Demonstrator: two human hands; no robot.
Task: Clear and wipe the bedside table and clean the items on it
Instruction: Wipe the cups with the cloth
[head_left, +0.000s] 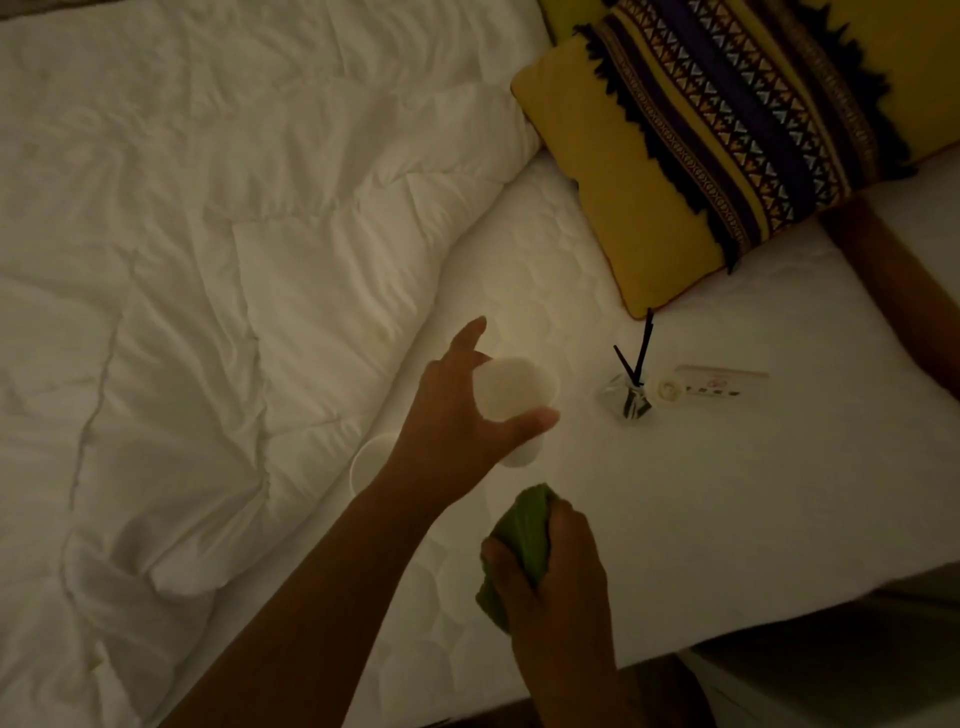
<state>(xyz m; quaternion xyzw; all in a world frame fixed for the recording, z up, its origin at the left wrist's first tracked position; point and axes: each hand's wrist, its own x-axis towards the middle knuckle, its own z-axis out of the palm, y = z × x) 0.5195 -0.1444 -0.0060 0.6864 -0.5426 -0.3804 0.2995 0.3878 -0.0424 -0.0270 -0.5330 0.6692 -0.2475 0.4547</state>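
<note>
A pale, white, rounded plastic cup is up off the bed, gripped in the left hand. The thumb presses its near side and the fingers wrap the far side, with the index finger sticking out straight past it. Which end of the cup faces up is hard to tell in this dim light. Just below that hand, a 2nd white cup-like cylinder shows partly under the thumb, and I cannot tell whether the hand touches it. A round white open-topped cup sits on the bed beside the wrist, partly hidden by the forearm.

The right hand is nearer to me, closed tight around a bunched green cloth, which bulges out above and below the fingers. The 2 hands are apart, the right one lower and a little to the right.

Further right on the white quilted mattress stands a small clear glass diffuser bottle with 2 black reed sticks leaning apart. Touching or just beside it lies a small flat white card with tiny markings.

Beyond these, a yellow cushion with dark patterned woven stripes and a black fringe rests on the mattress. A rumpled white duvet covers the left side of the bed.
</note>
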